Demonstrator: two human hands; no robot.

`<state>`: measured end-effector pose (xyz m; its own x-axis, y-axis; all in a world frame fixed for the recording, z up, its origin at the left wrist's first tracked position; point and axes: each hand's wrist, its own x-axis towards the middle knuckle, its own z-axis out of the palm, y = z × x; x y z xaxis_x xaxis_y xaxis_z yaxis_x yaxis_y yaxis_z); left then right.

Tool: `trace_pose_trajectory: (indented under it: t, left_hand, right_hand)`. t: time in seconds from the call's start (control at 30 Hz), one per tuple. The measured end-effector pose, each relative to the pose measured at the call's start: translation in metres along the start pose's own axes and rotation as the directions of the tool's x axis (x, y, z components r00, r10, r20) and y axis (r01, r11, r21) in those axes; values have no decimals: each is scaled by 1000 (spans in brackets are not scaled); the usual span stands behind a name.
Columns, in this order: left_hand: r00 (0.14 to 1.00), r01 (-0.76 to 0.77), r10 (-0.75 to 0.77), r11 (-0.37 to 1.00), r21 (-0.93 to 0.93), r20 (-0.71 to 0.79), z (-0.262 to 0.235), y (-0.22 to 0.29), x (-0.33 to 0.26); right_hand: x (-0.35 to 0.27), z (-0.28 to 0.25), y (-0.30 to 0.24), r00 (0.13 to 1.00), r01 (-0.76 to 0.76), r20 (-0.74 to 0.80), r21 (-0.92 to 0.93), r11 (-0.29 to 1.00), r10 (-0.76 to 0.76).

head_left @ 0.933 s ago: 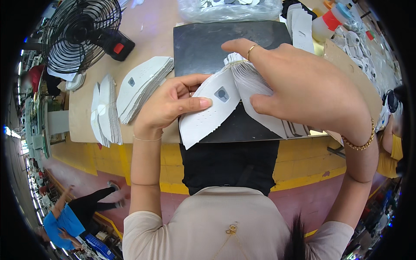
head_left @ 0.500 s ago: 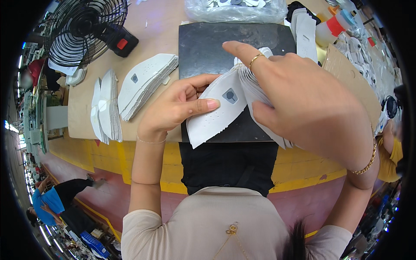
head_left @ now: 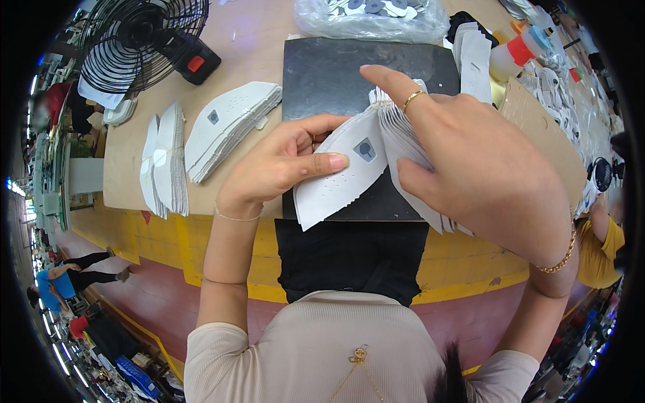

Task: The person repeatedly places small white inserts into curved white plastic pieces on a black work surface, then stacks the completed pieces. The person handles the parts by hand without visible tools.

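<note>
A stack of white curved cut pieces (head_left: 403, 151), each with a small grey patch, is fanned out above a black mat (head_left: 329, 74). My right hand (head_left: 484, 168) grips the thick stack from the right, index finger stretched over its top. My left hand (head_left: 282, 164) pinches the front pieces (head_left: 339, 174) of the stack, thumb pressed flat on the top one, peeling them away to the left.
Two more piles of the same white pieces (head_left: 225, 124) (head_left: 164, 164) lie on the wooden table (head_left: 255, 40) to the left. A black fan (head_left: 138, 37) stands at the back left, a clear plastic bag (head_left: 373, 17) of parts behind the mat, white pieces and a bottle (head_left: 514, 54) at the right.
The view has shifted down a little. My left thumb has slid further right over the front pieces, and the stack has fanned wider between both hands.
</note>
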<state>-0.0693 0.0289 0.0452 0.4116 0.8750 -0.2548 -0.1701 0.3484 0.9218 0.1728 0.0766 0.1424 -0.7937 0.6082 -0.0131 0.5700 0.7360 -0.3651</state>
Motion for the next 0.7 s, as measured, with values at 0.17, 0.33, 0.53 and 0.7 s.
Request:
trace_pose_trajectory:
  t: [0.17,0.33,0.53,0.7]
  left_hand:
    - [1000,5,-5,1000,-5,5,0,-1,0]
    - [1000,8,-8,1000,-1,13,0,2,-1]
    - [1000,6,-6,1000,-7,25,-2,-1,3]
    - [999,-9,9,1000,-5,31,-2,-1,4]
  right_hand:
    - [2,2,1,1000,-7,-3,7,1000,7]
    - [2,1,0,1000,-24,4,11,1000,24]
    - [4,-1,-1,995,-82,54,-20,996,83]
    - [2,1,2,1000,-28,1,-6,1000,28]
